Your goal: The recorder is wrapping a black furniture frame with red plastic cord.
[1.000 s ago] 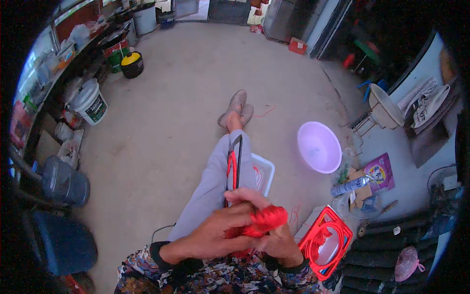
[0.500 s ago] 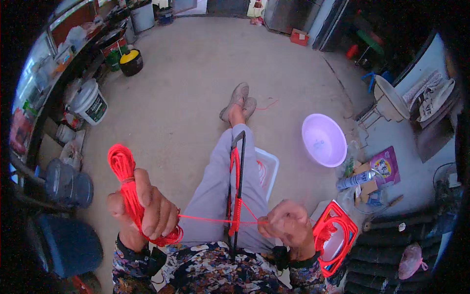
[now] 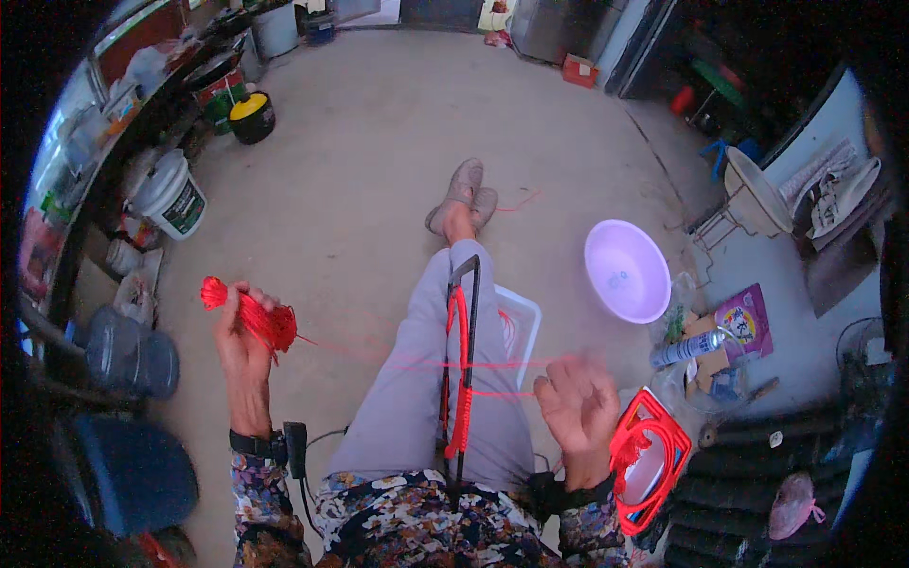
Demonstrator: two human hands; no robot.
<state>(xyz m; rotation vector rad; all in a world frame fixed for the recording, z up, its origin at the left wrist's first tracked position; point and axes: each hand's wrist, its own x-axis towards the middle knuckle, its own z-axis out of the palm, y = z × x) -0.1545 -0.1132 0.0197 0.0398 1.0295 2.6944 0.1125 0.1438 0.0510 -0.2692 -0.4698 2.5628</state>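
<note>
My left hand (image 3: 244, 355) is raised at the left, closed around a hank of red cord (image 3: 265, 324). A thin strand runs from the hank across my lap toward my right hand (image 3: 576, 405), blurred by motion. My right hand's fingers are curled on the cord, their tips partly smeared. Between my thighs stands a narrow black frame (image 3: 472, 317). Red cord wrapping (image 3: 463, 417) lies in tight turns along one of its bars, and a short strand links it to my right hand.
A white tray (image 3: 536, 327) with red cord sits beside my leg. A red-framed piece (image 3: 620, 445) lies by my right forearm. Further right are a purple basin (image 3: 606, 251), a spray can (image 3: 686, 348) and black rolls (image 3: 748, 473). Buckets (image 3: 156, 194) and water jugs (image 3: 118, 350) line the left.
My left hand has moved outward to the left and turned, carrying the hank away from the frame. My right hand has risen slightly and shifted right, and its fingers have loosened a little.
</note>
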